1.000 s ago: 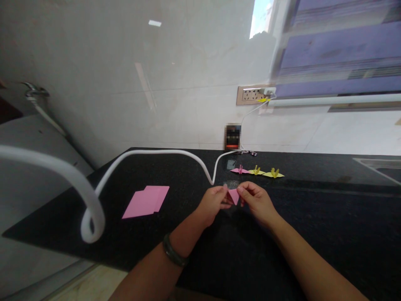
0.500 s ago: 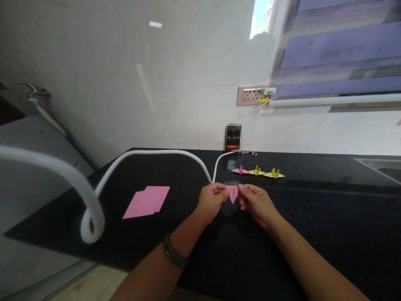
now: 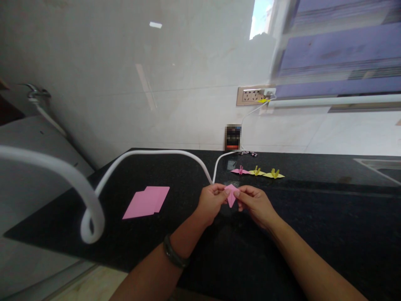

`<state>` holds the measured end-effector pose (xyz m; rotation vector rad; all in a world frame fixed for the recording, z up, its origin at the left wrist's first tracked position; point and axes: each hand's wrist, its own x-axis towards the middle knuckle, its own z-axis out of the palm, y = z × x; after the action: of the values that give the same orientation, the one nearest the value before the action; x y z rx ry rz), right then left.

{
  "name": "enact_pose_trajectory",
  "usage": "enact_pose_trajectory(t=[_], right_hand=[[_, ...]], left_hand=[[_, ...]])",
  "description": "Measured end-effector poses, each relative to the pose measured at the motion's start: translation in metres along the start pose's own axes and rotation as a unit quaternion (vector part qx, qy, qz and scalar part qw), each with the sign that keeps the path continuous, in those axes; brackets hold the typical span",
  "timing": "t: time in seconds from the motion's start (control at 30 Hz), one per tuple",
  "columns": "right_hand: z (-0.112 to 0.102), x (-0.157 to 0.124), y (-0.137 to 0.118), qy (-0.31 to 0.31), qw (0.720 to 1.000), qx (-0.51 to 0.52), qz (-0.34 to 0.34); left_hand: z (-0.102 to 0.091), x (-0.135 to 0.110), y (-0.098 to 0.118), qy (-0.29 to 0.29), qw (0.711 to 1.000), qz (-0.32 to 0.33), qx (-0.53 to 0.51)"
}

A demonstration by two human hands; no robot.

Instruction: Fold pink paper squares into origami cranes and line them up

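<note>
Between both hands is a small folded pink origami paper, kite-shaped with its long point toward me and a crease down its middle. My left hand pinches its left side between thumb and fingers. On the other side my right hand is closed on the right edge, thumb on top. Just beyond the hands stand a pink paper crane and two yellow paper cranes in a row. Flat pink paper sheets lie overlapping to the left.
A thick white flexible tube arches across the black countertop and coils at left. Against the tiled wall leans a phone-like device, its screen blurred, with a cable to the socket. A sink edge shows at right.
The pink paper's top has gone from a straight edge to a raised point, turning the triangle into a kite. My right hand has shifted slightly left and its thumb now lies over the paper.
</note>
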<state>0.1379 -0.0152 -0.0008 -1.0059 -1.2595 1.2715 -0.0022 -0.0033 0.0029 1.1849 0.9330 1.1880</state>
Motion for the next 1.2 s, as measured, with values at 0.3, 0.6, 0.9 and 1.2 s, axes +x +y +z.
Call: enact_pose_trajectory(t=[0.3, 0.6, 0.9, 1.2], right_hand=[[0.0018, -0.0004, -0.0005, 0.014, 1.0, 0.01, -0.002], [0.0005, -0.001, -0.0013, 0.008, 1.0, 0.0, -0.027], [0.0014, -0.0012, 0.001, 0.007, 0.999, 0.015, -0.041], [0.0, -0.0019, 0.0001, -0.003, 0.998, 0.008, -0.061]], left_hand=[[0.0015, -0.0017, 0.0036, -0.01, 1.0, -0.004, -0.007], [0.0011, -0.0011, 0.0038, -0.017, 0.999, 0.002, -0.029], [-0.0003, -0.0026, 0.0058, -0.027, 0.999, -0.006, -0.04], [0.0014, -0.0043, 0.0067, -0.034, 0.997, -0.009, -0.065]])
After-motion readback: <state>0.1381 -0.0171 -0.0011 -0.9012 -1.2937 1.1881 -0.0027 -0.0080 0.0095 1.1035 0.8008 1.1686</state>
